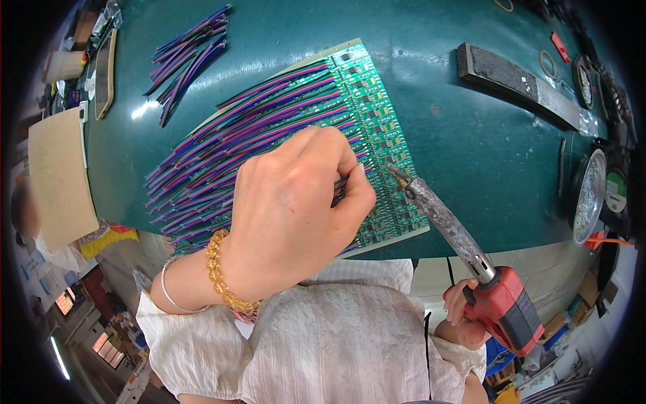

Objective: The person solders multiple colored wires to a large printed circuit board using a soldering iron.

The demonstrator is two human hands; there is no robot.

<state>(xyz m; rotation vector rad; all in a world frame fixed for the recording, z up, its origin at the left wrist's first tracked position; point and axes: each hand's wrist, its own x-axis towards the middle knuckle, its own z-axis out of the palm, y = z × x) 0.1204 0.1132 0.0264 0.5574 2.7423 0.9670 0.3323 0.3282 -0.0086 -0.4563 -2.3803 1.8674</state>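
Observation:
A green circuit board panel [393, 182] lies on the table, crowded with small chips and pads. Rows of thin red, blue and black wires [202, 161] fan out from it to the left. My left hand [296, 188] hovers over the wires, thumb and forefinger pinched on a wire at the board; the pinched end is mostly hidden by the fingers. My right hand [461, 310] grips the red and black handle of a soldering iron [451, 225]. The iron's tip points at the board, just right of my left fingertips; I cannot tell if it touches.
A loose bundle of wires [188, 57] lies at the far left of the green table [437, 128]. A dark metal bar [515, 81] rests at the far right. A round metal dish [589, 195] and a solder spool [616, 192] stand at the right edge. A phone [105, 74] is at left.

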